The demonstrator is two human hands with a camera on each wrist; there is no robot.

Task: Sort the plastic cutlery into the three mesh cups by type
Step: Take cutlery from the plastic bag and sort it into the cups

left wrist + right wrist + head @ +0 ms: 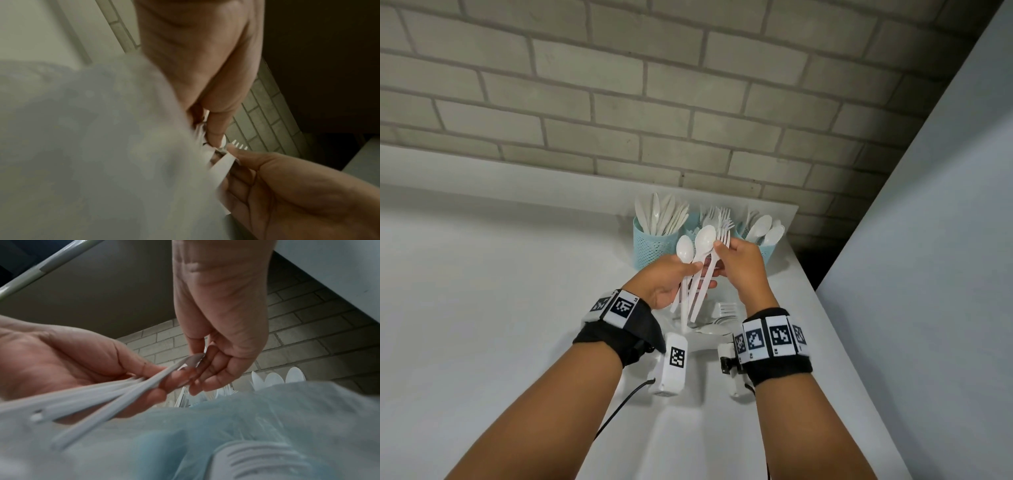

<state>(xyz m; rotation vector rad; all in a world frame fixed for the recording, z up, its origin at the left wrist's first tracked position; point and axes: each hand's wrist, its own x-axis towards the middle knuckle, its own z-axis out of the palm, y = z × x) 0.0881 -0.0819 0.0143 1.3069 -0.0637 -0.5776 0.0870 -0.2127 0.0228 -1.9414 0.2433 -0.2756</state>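
Because the three mesh cups stand in a row at the back of the white bench, right by the brick wall, you can reach them all from one spot. The left cup looks full of knives. The middle cup is mostly hidden behind your hands, with forks poking up out of it. The right cup has spoons in it. All three are light blue with little holes, and most of the sorting looks done.

Your left hand holds a bunch of cutlery up in front of the cups. Its fingers and thumb are curled round the handles, so this grip is closed on the bunch. You hold it low on the handles, I think, so the tops fan out and you can see what each piece is.

Your right hand reaches in from the other side. Its fingertips pinch the top of a fork in the bunch, so this grip is closed on the fork. It looks like you are picking that one out for the middle cup.

The pieces are all white, thin plastic. Two spoons with shiny round bowls stick up beside the fork.

A few more pieces lie on the bench under your hands, waiting their turn.
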